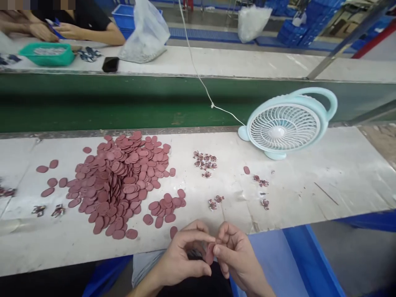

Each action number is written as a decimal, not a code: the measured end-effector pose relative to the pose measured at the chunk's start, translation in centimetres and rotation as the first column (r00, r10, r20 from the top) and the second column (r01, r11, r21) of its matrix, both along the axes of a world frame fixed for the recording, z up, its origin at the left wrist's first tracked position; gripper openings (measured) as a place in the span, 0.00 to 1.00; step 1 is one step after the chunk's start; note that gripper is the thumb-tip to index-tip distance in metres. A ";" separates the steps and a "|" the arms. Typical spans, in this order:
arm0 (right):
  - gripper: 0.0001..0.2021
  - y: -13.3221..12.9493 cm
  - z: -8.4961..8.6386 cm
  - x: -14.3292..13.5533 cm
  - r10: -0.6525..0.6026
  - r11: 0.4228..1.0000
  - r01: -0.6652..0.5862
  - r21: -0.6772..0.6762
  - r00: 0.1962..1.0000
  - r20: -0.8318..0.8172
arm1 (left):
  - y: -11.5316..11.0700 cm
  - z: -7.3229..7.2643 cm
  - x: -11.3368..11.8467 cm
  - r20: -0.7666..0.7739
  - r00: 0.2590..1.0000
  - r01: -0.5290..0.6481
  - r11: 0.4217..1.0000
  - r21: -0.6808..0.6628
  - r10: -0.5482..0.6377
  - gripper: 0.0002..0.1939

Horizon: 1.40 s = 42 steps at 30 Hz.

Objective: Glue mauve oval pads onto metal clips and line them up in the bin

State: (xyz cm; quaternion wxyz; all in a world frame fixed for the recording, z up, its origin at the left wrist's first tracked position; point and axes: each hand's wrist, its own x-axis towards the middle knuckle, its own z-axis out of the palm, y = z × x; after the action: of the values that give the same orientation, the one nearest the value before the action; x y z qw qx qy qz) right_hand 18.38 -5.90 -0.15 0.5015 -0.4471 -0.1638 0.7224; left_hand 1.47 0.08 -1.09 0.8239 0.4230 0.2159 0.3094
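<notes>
Both the left hand (175, 260) and right hand (238, 255) pinch a reddish oval disc (210, 255), likely to steady it, the pile (119, 177) within reach.

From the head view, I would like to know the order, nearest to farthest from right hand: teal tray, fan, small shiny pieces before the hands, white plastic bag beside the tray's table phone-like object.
From the right hand:
1. Shiny pieces, just ahead
2. Fan, ahead right
3. Plastic bag, far table
4. Teal tray, farthest left
</notes>
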 end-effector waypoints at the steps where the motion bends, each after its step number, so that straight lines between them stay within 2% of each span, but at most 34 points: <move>1: 0.18 0.4 -0.1 -0.2 0.036 0.999 -0.036 -0.001 0.999 -0.002 | 0.1 -0.2 -0.4 0.016 0.999 -0.029 1.000 0.006 0.028 0.26; 3: 0.17 1.0 -0.1 -0.1 0.086 0.996 -0.086 -0.002 0.993 0.078 | 0.1 -0.7 -1.2 0.023 0.995 -0.094 0.996 -0.004 0.094 0.25; 5: 0.16 1.9 0.1 0.8 0.046 0.999 -0.046 -0.006 0.936 0.349 | 0.0 -1.3 -2.1 -0.014 0.988 -0.153 0.987 -0.057 0.152 0.23; 6: 0.15 2.5 0.2 1.5 0.005 1.000 -0.007 0.001 0.845 0.535 | -0.1 -1.5 -2.6 -0.042 0.984 -0.174 0.980 -0.093 0.170 0.22; 8: 0.13 3.9 0.3 3.1 -0.013 0.999 -0.019 0.028 0.539 0.842 | -0.3 -1.6 -3.4 -0.087 0.979 -0.196 0.967 -0.161 0.184 0.21; 9: 0.13 4.7 0.3 3.9 0.009 0.997 -0.077 0.022 0.382 0.924 | -0.3 -1.6 -3.7 -0.097 0.977 -0.204 0.962 -0.184 0.189 0.20; 10: 0.13 5.3 0.2 4.5 0.040 0.989 -0.149 -0.001 0.259 0.965 | -0.3 -1.4 -3.8 -0.107 0.975 -0.211 0.957 -0.198 0.193 0.20; 11: 0.13 6.0 0.1 5.0 0.073 0.976 -0.215 -0.035 0.175 0.982 | -0.3 -1.2 -3.9 -0.123 0.974 -0.214 0.954 -0.208 0.191 0.19; 12: 0.13 6.4 -0.1 5.3 0.096 0.965 -0.254 -0.062 0.127 0.987 | -0.3 -0.9 -3.9 -0.144 0.972 -0.215 0.952 -0.219 0.186 0.18; 15: 0.13 7.2 -0.8 5.4 0.117 0.965 -0.244 -0.092 0.091 0.989 | 0.2 0.2 -3.5 -0.229 0.959 -0.228 0.931 -0.284 0.165 0.16; 17: 0.14 7.3 -1.4 5.0 0.121 0.968 -0.231 -0.101 0.073 0.990 | 0.7 0.8 -3.1 -0.234 0.959 -0.243 0.885 -0.397 0.158 0.18; 19: 0.15 7.3 -1.8 4.6 0.118 0.970 -0.221 -0.104 0.052 0.992 | 1.3 1.2 -2.8 -0.149 0.974 -0.226 0.804 -0.549 0.171 0.18; 21: 0.15 7.4 -2.1 4.4 0.109 0.971 -0.216 -0.100 0.032 0.994 | 1.8 1.4 -2.7 -0.004 0.979 -0.154 0.726 -0.671 0.203 0.20; 23: 0.15 7.5 -2.2 4.3 0.093 0.973 -0.215 -0.086 0.021 0.995 | 2.2 1.4 -2.8 0.123 0.966 -0.073 0.693 -0.717 0.229 0.22; 27: 0.14 7.8 -2.3 4.7 0.073 0.982 -0.175 -0.066 0.034 0.997 | 2.3 1.1 -3.0 0.219 0.946 -0.017 0.712 -0.702 0.239 0.24; 30: 0.17 8.0 -2.1 5.4 0.097 0.985 -0.153 -0.083 0.089 0.991 | 2.1 0.9 -2.9 0.172 0.946 -0.083 0.721 -0.688 0.273 0.23; 33: 0.13 7.6 -1.0 5.6 0.134 0.976 -0.194 -0.101 0.168 0.977 | 1.9 0.8 -2.7 0.065 0.946 -0.197 0.725 -0.660 0.317 0.22; 35: 0.11 6.8 0.2 4.9 0.131 0.975 -0.212 -0.066 0.304 0.944 | 1.8 0.9 -2.4 0.029 0.942 -0.241 0.731 -0.639 0.335 0.21; 37: 0.10 5.6 1.4 3.5 0.086 0.978 -0.208 0.034 0.539 0.838 | 1.7 1.0 -2.1 0.021 0.936 -0.261 0.736 -0.624 0.350 0.21; 39: 0.09 4.4 2.0 1.6 0.075 0.973 -0.197 0.118 0.759 0.647 | 1.6 1.0 -1.8 -0.003 0.920 -0.310 0.725 -0.614 0.391 0.20; 40: 0.09 3.9 2.0 0.6 0.094 0.974 -0.191 0.122 0.831 0.548 | 1.5 1.1 -1.7 -0.025 0.905 -0.351 0.712 -0.609 0.425 0.20; 42: 0.09 3.2 1.4 -1.1 0.127 0.984 -0.167 0.068 0.908 0.398 | 1.4 1.1 -1.4 -0.071 0.868 -0.433 0.680 -0.591 0.492 0.20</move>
State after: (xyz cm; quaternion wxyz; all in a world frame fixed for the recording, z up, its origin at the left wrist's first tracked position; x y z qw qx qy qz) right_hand 17.29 -2.75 1.28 0.4244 -0.5434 -0.3301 0.6447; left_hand 0.11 1.51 0.01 0.8172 0.0626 0.3618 0.4442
